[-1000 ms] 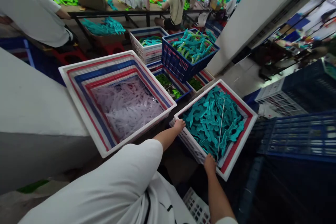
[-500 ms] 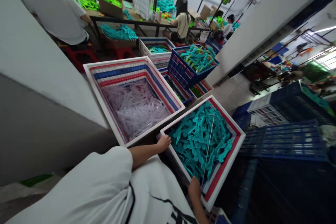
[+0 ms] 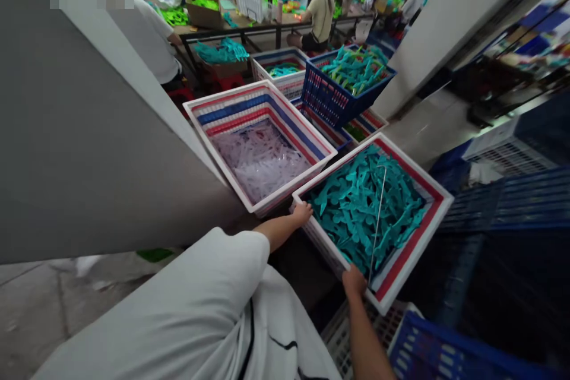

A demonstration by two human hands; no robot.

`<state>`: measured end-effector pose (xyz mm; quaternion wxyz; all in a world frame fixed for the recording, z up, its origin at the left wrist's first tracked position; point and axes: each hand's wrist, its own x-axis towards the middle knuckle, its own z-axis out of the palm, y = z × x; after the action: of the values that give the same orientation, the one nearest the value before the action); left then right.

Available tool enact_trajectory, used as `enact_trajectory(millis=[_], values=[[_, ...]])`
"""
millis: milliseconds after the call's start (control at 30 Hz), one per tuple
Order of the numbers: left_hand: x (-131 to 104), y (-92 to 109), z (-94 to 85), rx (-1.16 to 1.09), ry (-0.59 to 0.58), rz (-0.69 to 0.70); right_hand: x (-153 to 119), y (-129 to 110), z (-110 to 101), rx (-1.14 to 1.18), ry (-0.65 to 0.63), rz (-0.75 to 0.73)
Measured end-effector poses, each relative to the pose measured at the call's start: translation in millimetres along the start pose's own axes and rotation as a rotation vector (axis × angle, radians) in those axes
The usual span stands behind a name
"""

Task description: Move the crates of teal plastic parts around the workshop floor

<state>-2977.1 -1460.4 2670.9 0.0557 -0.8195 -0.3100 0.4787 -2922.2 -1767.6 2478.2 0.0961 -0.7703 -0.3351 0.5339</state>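
Note:
My left hand (image 3: 303,214) is closed over the near-left corner of a white crate (image 3: 439,222) with a red-striped lining. Farther along the same side, my right hand (image 3: 355,280) grips the rim close to the nearest corner. Inside the crate lies a heap of flat teal pieces (image 3: 356,208). A thin, pale hooked rod (image 3: 379,219) rests across them, its lower end near my right hand; whether the hand touches it I cannot tell. Left of this crate stands another white crate (image 3: 262,88), lined in red, white and blue, with translucent pale pieces (image 3: 262,160) in the bottom.
Behind are a blue basket (image 3: 329,92) heaped with teal and green pieces and a white basket (image 3: 280,80). A grey-white pillar (image 3: 111,148) borders the left. Blue crates (image 3: 529,196) stack up at right. Several people sit by a long worktable (image 3: 240,31).
The view has swung, so both crates appear higher and farther right, and more floor shows at lower left. Both hands stay on the rim of the teal-filled crate.

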Motion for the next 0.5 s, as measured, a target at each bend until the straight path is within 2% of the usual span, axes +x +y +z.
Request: enact_trajectory(millis=[167,300,400,500], values=[[-8,-10,4.7,-0.016,-0.009,0.016,-8,0,-1,0.065,-0.063,0.008],[-23,-22,16.1,-0.024,-0.014,0.067,-15,2,12,0.040,-0.068,0.038],[-51,-30,34.9,-0.033,-0.008,0.117,-34,0,27,0.015,-0.062,0.024],[-95,-39,49.7,-0.035,-0.012,0.161,-69,-8,45,0.012,-0.044,0.011]])
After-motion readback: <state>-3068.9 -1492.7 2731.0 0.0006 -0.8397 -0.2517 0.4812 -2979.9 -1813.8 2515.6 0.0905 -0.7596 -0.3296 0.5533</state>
